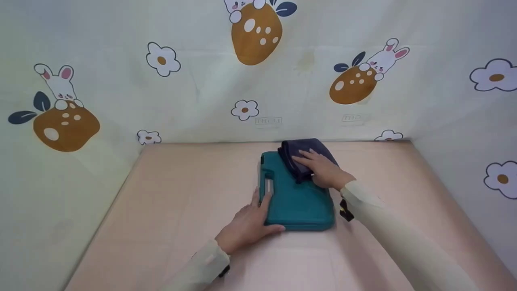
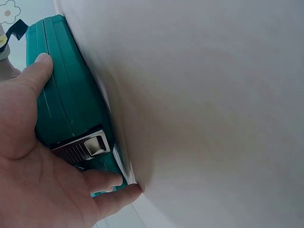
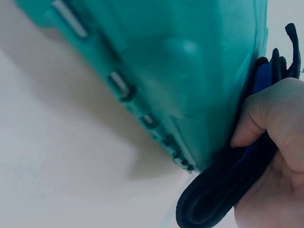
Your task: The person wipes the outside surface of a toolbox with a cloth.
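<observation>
A teal plastic carrying case [image 1: 299,206] lies flat on the table, its handle on the left side. My left hand [image 1: 248,224] spreads round its near left corner, thumb along the near side and fingers beside the handle. In the left wrist view, a metal latch [image 2: 94,145] shows between thumb and fingers. A folded navy cloth [image 1: 309,147] with dark edging overlaps the case's far right part. My right hand [image 1: 325,169] holds this cloth, fingers laid across its top. The right wrist view shows the thumb [image 3: 249,126] pressed into the folds.
The pale table [image 1: 194,190] stretches around the case. A patterned sheet [image 1: 194,93] with rabbits and flowers hangs behind and at both sides. Metal hinge pins [image 3: 121,84] line the case's right side. A dark strap [image 1: 346,210] hangs at the right wrist.
</observation>
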Motion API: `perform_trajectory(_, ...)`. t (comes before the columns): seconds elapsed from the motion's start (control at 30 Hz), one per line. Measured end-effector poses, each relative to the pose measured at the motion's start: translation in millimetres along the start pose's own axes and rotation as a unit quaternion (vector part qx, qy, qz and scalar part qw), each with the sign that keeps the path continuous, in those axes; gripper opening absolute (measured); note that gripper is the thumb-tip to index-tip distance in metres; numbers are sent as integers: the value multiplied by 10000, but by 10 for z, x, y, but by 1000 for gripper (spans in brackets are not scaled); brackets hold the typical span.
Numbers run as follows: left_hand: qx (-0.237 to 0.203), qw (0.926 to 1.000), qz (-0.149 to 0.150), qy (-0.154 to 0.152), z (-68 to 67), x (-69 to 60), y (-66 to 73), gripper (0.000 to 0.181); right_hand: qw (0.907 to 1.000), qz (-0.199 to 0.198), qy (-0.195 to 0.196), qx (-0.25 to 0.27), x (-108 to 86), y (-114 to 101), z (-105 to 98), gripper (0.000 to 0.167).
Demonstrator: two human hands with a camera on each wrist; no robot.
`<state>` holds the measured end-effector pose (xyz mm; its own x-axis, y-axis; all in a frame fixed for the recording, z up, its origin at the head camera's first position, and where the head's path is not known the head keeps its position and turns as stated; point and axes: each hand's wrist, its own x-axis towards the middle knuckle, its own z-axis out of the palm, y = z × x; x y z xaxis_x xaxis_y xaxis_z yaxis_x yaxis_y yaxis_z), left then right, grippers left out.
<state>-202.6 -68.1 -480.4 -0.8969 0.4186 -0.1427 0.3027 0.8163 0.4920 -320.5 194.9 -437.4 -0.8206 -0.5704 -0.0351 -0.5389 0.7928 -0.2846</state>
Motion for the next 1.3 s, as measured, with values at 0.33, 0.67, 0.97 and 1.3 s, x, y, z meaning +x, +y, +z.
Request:
perform_trajectory(0.33,-84,10000,4,2,9,0,-4,110,9996,141,49,227,-44,81,-8,79)
perform_trajectory(0.67,-21,10000,11,40,15,12,-12,110,9991,163,35,393,-68,125,19,81)
perform_trajectory(0.97,-27,10000,-65,27,17,8,-1,110,9993,-17,235,290,-162,89,44,76)
perform_trajectory(1.3,-8,10000,-37,65,27,20,-19,109,9992,-53,367,158,-226,48,69,72)
